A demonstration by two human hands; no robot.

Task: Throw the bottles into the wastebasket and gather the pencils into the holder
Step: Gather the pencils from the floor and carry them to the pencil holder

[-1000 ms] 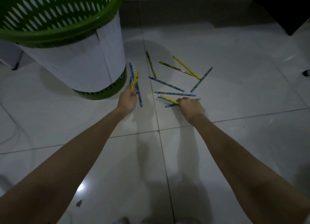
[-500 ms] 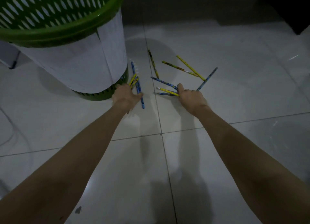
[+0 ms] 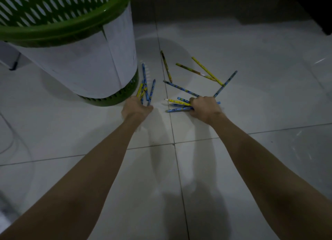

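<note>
Blue and yellow pencils lie scattered on the white tiled floor. My left hand (image 3: 136, 108) is closed around a bunch of pencils (image 3: 145, 88) that fan upward beside the foot of the green wastebasket (image 3: 75, 47). My right hand (image 3: 204, 107) grips several pencils (image 3: 177, 105) that stick out to the left, low over the floor. Loose on the floor beyond lie a blue pencil (image 3: 181, 89), another blue pencil (image 3: 226, 82), two yellow pencils (image 3: 206, 71) and a dark one (image 3: 166, 66). No bottle or pencil holder is in view.
The wastebasket is tall, with a green perforated rim and base and white paper wrapped round its side, at upper left. A dark object (image 3: 316, 7) fills the top right corner. A thin white cable (image 3: 9, 132) curves along the left edge.
My right hand has closed on the pencils and drawn them together, its fingers now curled over them. My left hand has tightened on its bunch, and a blue pencil stands out further.
</note>
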